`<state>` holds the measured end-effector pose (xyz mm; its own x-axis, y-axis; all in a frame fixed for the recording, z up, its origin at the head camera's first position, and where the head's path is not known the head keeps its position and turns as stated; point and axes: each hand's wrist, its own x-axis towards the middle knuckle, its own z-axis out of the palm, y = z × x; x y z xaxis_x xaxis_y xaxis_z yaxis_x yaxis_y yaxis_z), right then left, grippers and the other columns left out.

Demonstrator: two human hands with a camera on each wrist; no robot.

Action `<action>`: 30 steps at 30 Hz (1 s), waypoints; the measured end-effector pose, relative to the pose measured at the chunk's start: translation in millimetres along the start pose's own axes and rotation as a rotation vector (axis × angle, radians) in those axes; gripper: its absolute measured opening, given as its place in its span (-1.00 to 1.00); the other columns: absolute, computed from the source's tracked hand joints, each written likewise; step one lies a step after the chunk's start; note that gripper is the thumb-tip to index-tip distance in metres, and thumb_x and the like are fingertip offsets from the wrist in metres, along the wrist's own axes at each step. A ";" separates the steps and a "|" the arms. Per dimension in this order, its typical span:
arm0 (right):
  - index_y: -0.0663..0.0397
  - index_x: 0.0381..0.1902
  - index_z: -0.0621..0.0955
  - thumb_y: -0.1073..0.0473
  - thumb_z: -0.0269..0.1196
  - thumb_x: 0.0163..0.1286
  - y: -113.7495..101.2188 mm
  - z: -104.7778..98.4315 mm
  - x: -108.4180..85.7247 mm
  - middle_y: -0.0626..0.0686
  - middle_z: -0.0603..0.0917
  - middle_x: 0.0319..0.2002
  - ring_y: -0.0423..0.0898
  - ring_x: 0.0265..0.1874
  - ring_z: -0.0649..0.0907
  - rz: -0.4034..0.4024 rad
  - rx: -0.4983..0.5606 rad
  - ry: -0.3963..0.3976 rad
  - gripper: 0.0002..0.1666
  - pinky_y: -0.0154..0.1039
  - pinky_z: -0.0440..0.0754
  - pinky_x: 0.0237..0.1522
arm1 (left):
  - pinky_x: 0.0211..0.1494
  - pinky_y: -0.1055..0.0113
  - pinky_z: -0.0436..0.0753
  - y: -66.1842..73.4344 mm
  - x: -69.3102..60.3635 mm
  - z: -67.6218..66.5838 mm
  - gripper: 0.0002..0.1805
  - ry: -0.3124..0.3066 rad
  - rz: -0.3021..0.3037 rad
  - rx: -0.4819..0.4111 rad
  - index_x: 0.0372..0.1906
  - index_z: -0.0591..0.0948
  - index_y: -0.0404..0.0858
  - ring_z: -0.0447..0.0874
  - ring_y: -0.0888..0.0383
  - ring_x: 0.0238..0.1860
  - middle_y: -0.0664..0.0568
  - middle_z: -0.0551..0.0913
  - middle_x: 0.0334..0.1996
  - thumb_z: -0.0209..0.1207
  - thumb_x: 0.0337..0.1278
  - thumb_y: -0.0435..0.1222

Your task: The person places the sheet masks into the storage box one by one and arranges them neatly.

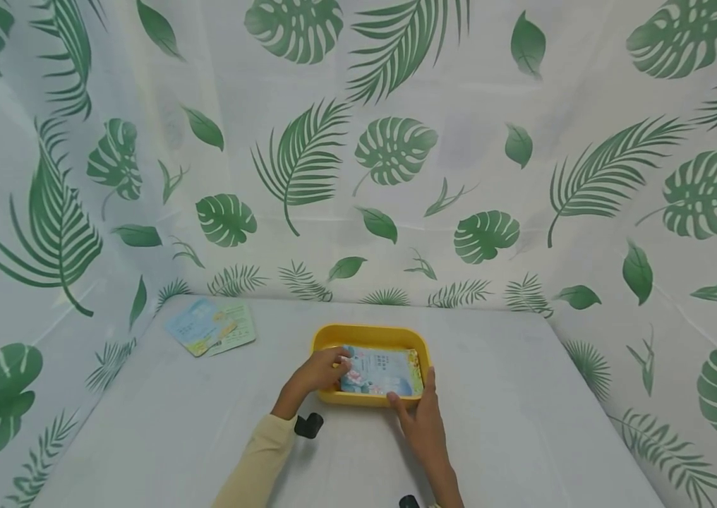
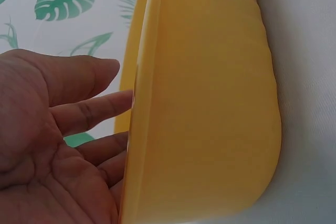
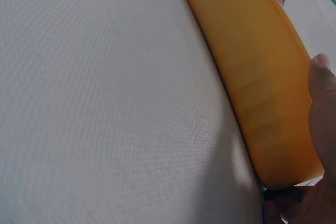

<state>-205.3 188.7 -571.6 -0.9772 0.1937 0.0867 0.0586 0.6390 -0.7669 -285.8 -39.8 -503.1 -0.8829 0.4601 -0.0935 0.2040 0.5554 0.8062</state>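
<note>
A yellow plastic basket (image 1: 368, 401) with rounded corners stands on the white table. Inside it lies a printed card or booklet (image 1: 376, 371), pale blue with pink flowers. My left hand (image 1: 324, 368) reaches over the basket's left side, its fingertips at the left end of the card. In the left wrist view the thumb (image 2: 86, 77) is apart from the loosely bent fingers, whose tips go behind the rim. At the near right corner my right hand (image 1: 420, 423) grips the basket, thumb (image 3: 321, 74) at the rim and fingers around the end, partly hidden.
Two overlapping printed cards, one blue and yellow (image 1: 196, 324) and one pale green (image 1: 238, 329), lie at the table's far left. A leaf-patterned white curtain (image 1: 396, 233) encloses the back and sides. Black wrist mounts (image 1: 309, 425) sit at my wrists.
</note>
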 end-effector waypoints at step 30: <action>0.11 0.56 -0.26 -0.33 0.19 0.33 -7.0 -2.9 -2.7 0.42 0.07 0.48 0.35 0.44 0.20 0.005 -0.008 0.009 0.25 0.24 0.25 0.37 | 0.09 0.03 0.63 -2.1 4.5 9.1 -0.61 -0.055 0.038 -0.024 0.20 0.52 -0.35 0.68 -0.08 0.01 -0.28 0.59 0.16 0.05 0.41 -0.23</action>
<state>-202.6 185.9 -564.7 -0.9751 0.2037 0.0882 0.0656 0.6439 -0.7623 -286.4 -32.6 -510.5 -0.8500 0.5182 -0.0943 0.2258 0.5203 0.8236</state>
